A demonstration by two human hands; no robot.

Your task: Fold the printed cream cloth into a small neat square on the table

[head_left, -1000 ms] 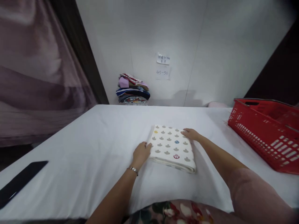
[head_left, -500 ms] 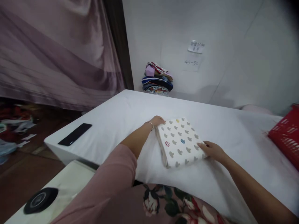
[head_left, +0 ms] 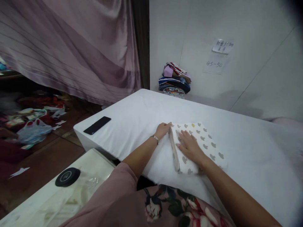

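A folded white cloth printed with grey mushroom-like shapes lies in a flat, thick square on the white-covered table. At its far left corner, my left hand has its fingers closed on the edge, with a bracelet at the wrist. My right hand rests flat on top of the cloth, fingers spread, covering part of the print. The layered fold edge shows along the cloth's left side.
A black phone lies near the table's left edge. Below stands a pale surface with a round black object and clear plastic. Folded clothes are stacked by the wall. Plastic bags sit on the floor at left.
My right hand has moved from the cloth's right edge leftward onto its top and flattened out. My left hand stays at the far left corner. The view has turned left.
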